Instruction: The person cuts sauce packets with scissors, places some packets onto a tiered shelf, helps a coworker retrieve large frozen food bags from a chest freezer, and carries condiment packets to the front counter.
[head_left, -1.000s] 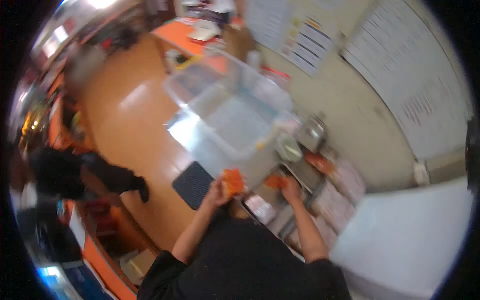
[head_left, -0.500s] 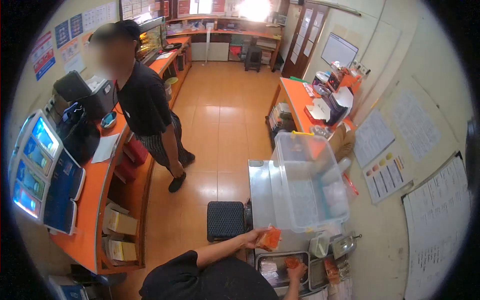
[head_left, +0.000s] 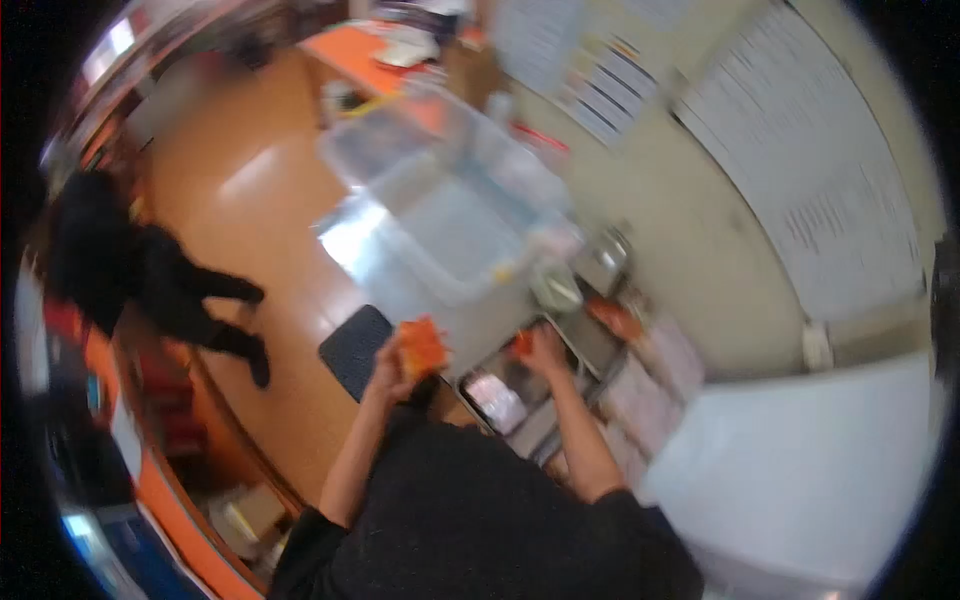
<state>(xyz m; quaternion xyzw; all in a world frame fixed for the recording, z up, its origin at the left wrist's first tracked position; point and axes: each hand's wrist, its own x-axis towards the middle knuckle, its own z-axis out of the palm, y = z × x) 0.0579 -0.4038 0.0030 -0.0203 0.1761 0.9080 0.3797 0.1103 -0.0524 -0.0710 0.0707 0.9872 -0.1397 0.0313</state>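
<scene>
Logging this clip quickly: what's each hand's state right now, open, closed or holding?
Left hand: closed, holding an orange bundle.
Right hand: at a red-orange item; blur hides whether it grips.

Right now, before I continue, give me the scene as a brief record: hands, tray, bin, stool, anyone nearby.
left hand: holding an orange packet
right hand: over the tray, at an orange-red item; grip unclear
tray contents: white packets
clear bin: on metal table
dark stool: beside the table
other person: far left, dark clothes
</scene>
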